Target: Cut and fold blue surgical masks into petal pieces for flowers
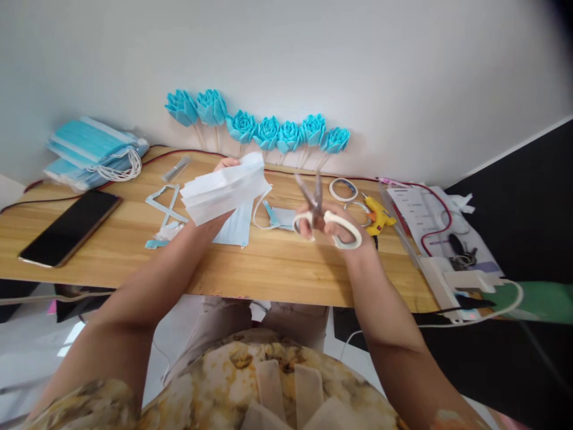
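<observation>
My left hand (227, 163) grips white, pleated face mask fabric (224, 188), which hides most of the fingers. In my right hand (329, 216) is a pair of scissors (317, 206) with white handles. Its blades are spread and point toward the wall, somewhat blurred. The scissors and the fabric are apart. Below the left hand, a light blue face mask (233, 228) lies on the table. Cut blue and white strips (165, 206) are left of it. Between my hands rests another blue and white piece (282, 217) with an ear loop.
Several blue flowers on sticks (268, 132) lean on the wall. A mask stack (89, 146) and a phone (71, 227) lie left on the wooden table (277, 275). Tape rolls (343, 189), a yellow glue gun (379, 216), papers (416, 209) and a power strip (441, 286) are right.
</observation>
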The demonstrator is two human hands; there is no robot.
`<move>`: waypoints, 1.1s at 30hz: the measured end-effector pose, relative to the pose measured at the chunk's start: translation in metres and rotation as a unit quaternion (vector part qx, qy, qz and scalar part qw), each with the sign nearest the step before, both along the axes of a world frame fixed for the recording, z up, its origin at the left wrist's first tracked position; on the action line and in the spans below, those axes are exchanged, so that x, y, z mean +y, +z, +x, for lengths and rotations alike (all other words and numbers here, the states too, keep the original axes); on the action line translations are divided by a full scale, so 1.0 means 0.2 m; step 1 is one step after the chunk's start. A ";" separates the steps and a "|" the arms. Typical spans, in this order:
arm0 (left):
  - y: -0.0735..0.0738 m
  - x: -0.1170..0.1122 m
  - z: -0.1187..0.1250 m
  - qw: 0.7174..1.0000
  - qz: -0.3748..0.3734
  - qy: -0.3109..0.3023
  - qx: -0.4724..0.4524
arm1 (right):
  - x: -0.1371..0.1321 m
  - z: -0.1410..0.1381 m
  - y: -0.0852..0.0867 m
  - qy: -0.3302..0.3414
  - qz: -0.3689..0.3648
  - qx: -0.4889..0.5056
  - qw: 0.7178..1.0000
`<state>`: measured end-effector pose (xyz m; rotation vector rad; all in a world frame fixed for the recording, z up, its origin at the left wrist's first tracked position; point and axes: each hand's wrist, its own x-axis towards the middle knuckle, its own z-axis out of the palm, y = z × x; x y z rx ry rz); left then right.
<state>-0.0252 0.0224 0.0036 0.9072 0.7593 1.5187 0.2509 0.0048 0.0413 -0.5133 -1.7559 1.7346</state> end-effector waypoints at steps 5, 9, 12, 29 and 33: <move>0.02 -0.08 0.10 0.995 0.019 -0.092 0.044 | 0.00 -0.13 -0.06 -0.306 0.019 0.016 0.952; 0.07 -0.13 0.14 0.986 0.012 -0.105 0.130 | -0.04 -0.18 -0.06 -0.310 0.040 -0.019 0.950; 0.08 -0.15 0.16 0.982 0.072 -0.081 0.153 | -0.08 -0.19 -0.04 -0.304 0.068 -0.042 0.949; 0.03 -0.07 0.15 0.996 -0.027 0.021 0.086 | 0.03 -0.14 -0.08 -0.463 0.086 -0.015 0.882; 0.02 -0.07 0.15 0.995 -0.019 0.032 0.092 | 0.02 -0.15 -0.07 -0.447 0.057 0.008 0.892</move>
